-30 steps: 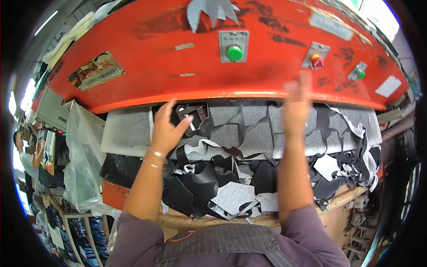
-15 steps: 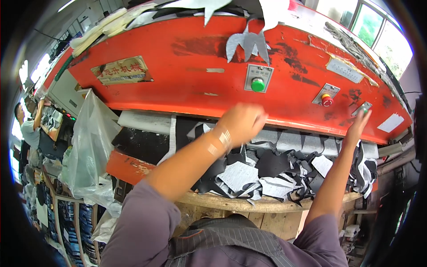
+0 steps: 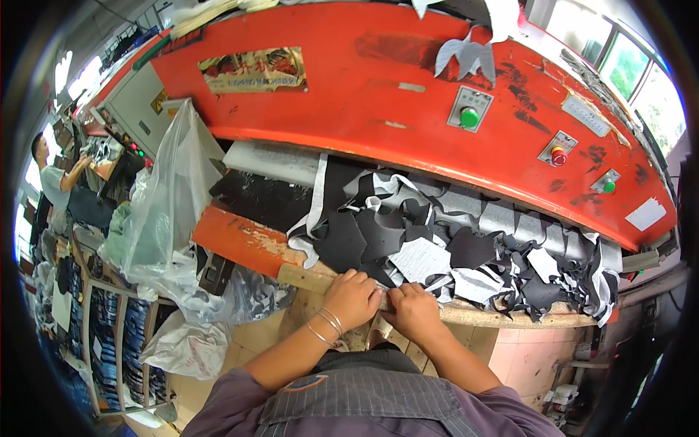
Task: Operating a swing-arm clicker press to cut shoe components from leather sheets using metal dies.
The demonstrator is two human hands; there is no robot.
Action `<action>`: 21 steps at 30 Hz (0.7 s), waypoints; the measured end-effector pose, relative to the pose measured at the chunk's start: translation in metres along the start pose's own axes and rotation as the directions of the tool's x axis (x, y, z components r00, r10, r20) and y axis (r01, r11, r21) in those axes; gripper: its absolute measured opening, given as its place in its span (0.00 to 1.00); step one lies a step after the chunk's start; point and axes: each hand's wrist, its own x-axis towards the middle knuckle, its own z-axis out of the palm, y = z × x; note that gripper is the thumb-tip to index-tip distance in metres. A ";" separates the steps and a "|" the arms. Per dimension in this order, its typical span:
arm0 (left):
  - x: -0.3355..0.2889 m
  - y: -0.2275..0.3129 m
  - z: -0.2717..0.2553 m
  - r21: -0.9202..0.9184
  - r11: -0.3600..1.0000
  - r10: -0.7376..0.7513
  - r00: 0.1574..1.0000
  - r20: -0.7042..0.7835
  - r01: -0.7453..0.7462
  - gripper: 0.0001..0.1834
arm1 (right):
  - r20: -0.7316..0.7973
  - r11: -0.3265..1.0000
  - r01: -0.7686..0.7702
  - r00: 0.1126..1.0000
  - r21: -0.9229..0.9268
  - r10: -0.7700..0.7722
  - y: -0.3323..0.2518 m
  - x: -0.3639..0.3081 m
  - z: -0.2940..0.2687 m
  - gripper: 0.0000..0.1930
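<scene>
Close together, my left hand (image 3: 352,298) and my right hand (image 3: 415,312) are at the front edge of a long wooden board (image 3: 488,317). The fingers of both are curled over that edge, their undersides hidden. Just beyond them lies a heap of cut scraps, with a black piece (image 3: 341,240) and a pale grey piece (image 3: 421,261) nearest. The heap lies under the red press beam (image 3: 342,95).
On the beam are a green button (image 3: 468,116), a red stop button (image 3: 558,156) and a smaller green knob (image 3: 609,186). Clear plastic sheeting (image 3: 164,211) hangs at left, beside a rack of dark blue goods (image 3: 105,342). Another person (image 3: 54,178) works at far left.
Both hands have come down from near the red beam to the wooden board's front edge. My right hand has left the area of the green knob. The view has shifted.
</scene>
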 end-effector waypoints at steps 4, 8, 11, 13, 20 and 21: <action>0.011 -0.002 -0.005 0.014 0.999 -0.049 0.997 0.065 0.049 0.12 | 0.013 0.999 -0.006 1.000 -0.036 0.006 0.002 0.008 0.000 0.16; 0.023 -0.022 -0.017 -0.060 0.998 0.008 0.964 0.265 0.009 0.13 | 0.555 0.993 -0.061 0.832 0.105 -0.008 0.019 0.052 -0.042 0.16; 0.053 -0.040 -0.046 -0.235 0.968 0.059 0.831 0.554 0.088 0.17 | 0.286 0.906 -0.217 0.951 0.363 0.113 0.048 0.127 -0.069 0.25; 0.081 -0.059 -0.061 -0.403 0.861 0.060 0.727 0.684 0.309 0.17 | 0.083 0.926 -0.313 0.950 0.210 0.302 0.063 0.203 -0.059 0.32; 0.197 -0.108 -0.047 -0.767 0.536 -0.290 0.931 0.224 0.352 0.13 | -0.129 0.861 -0.373 0.928 -0.345 0.350 0.116 0.348 -0.001 0.35; 0.204 -0.118 -0.045 -0.768 0.538 -0.335 0.924 0.184 0.348 0.14 | -0.094 0.879 -0.399 0.917 -0.261 0.389 0.111 0.352 0.002 0.33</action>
